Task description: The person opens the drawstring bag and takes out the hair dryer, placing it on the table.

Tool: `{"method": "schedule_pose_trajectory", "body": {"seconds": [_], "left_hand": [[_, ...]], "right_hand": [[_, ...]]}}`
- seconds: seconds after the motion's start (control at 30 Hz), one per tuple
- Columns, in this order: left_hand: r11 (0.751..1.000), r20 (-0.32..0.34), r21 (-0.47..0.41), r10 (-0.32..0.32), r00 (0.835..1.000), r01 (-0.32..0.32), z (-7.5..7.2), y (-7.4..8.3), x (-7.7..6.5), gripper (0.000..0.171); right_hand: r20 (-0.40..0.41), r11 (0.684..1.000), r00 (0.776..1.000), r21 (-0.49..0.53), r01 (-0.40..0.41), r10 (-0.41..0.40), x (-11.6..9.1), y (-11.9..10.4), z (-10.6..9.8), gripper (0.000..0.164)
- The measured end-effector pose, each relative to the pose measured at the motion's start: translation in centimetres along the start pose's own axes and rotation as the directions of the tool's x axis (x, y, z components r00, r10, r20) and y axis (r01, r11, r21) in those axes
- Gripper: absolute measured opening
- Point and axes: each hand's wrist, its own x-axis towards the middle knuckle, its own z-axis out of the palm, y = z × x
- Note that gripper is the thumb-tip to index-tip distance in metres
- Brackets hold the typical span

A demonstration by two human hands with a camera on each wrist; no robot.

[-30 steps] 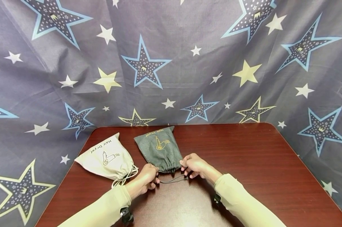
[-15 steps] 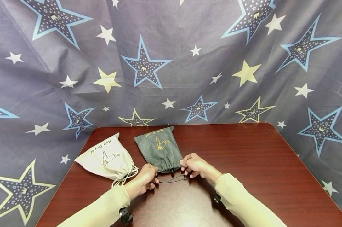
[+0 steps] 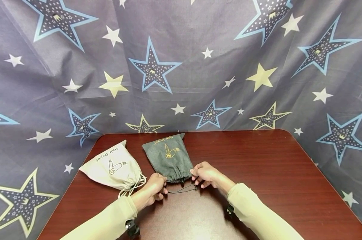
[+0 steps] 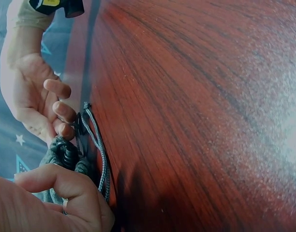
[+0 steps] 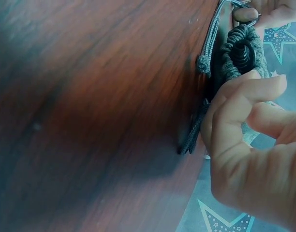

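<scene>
A dark grey drawstring bag point(image 3: 169, 160) with a gold hair dryer print lies at the back of the table, its gathered mouth facing me. My left hand point(image 3: 155, 187) pinches the left corner of that mouth, and my right hand point(image 3: 208, 175) pinches the right corner. Between the hands, the grey drawcord point(image 3: 182, 191) loops out onto the table; its knotted end point(image 5: 202, 64) shows in the right wrist view. Inside the partly open mouth, a black coiled cable point(image 5: 244, 55) is visible. Whatever else the bag contains is hidden.
To the left, next to my left forearm, lies a cream drawstring bag point(image 3: 112, 166) with a similar print and loose cream cords point(image 3: 134, 188). The reddish-brown table point(image 3: 259, 160) extends right and ends at a star-patterned curtain point(image 3: 181, 66).
My left hand has shifted very slightly left, and the drawcord's loop has moved a little with it. The right hand and both bags look still.
</scene>
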Motion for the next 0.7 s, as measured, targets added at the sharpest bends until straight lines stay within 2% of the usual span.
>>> {"method": "schedule_pose_trajectory", "body": {"seconds": [0.7], "left_hand": [[1.000, 0.005, 0.002, 0.005, 1.000, -0.005, -0.14, -0.07, -0.09, 0.010]], "right_hand": [[0.000, 1.000, 1.000, 0.001, -0.006, 0.006, -0.01, 0.05, 0.09, 0.018]]}}
